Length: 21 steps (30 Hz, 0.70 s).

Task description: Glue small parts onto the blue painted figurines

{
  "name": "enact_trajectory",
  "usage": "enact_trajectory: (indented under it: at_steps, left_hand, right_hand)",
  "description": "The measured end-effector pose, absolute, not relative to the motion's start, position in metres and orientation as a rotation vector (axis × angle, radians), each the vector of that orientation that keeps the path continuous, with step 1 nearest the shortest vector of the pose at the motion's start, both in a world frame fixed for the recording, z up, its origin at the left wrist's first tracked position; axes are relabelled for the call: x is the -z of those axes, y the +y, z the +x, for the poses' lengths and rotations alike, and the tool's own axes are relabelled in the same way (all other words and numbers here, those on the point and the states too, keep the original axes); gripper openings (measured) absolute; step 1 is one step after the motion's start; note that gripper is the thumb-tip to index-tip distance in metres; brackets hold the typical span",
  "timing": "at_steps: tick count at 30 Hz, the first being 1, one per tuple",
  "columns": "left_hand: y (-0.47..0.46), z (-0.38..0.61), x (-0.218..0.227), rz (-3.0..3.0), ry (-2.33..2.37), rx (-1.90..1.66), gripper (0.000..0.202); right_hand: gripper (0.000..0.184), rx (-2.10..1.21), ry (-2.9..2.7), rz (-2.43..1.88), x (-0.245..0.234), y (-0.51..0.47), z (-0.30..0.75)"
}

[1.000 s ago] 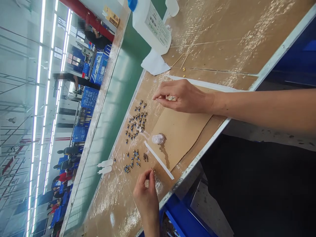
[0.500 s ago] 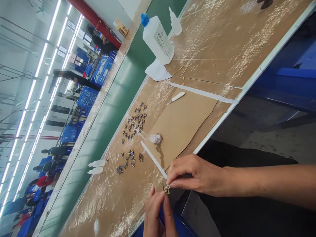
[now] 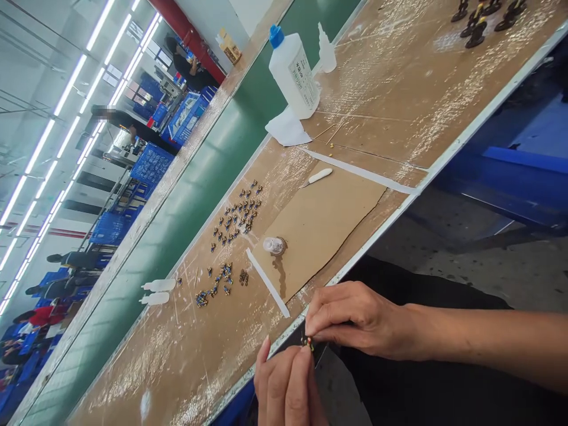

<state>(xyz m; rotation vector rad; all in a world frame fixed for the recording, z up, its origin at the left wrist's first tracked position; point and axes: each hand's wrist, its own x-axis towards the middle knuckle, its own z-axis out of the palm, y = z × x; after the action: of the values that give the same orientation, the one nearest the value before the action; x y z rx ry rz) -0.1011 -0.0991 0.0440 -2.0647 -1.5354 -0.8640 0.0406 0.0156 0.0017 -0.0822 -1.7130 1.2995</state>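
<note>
Between the fingertips of both hands is a tiny painted figurine (image 3: 309, 342), mostly covered, with bits of red, white and yellow-green showing. My left hand (image 3: 286, 384) pinches it from below. My right hand (image 3: 355, 319) pinches at its upper end, the thumb and forefinger closed together. Both hands are just off the table's near edge, above my dark-clothed lap. Beyond them a brown cardboard sheet (image 3: 323, 213) lies on the table (image 3: 177, 355). A small clear container (image 3: 274, 245) stands on the cardboard, beside a wet streak. A white-handled knife (image 3: 320, 176) rests near its far end.
Several small blue-and-yellow figures (image 3: 237, 213) stand left of the cardboard, others (image 3: 215, 285) nearer. A large white bottle (image 3: 295, 74) with a blue cap stands by a white cloth (image 3: 288, 127). Two small squeeze bottles (image 3: 157, 291) lie far left. Dark figurines (image 3: 477, 32) stand at upper right.
The view has shifted, bringing more dark figurines in at the upper right. My hands now appear clear of the table edge, with the figurine still between them and more covered by fingers.
</note>
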Motion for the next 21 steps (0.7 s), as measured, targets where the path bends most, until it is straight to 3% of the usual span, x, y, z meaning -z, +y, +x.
enact_trajectory:
  at_steps: [11, 21]
  left_hand:
    - [-0.102, -0.083, -0.048, -1.986, -1.618, 0.816, 0.017]
    - [-0.102, -0.084, -0.039, -1.896, -1.381, 0.685, 0.025]
  right_hand:
    - [0.013, -1.127, -1.732, 0.029, 0.001, 0.016, 0.046]
    - [0.013, -1.514, -1.607, -0.052, 0.004, 0.008, 0.049]
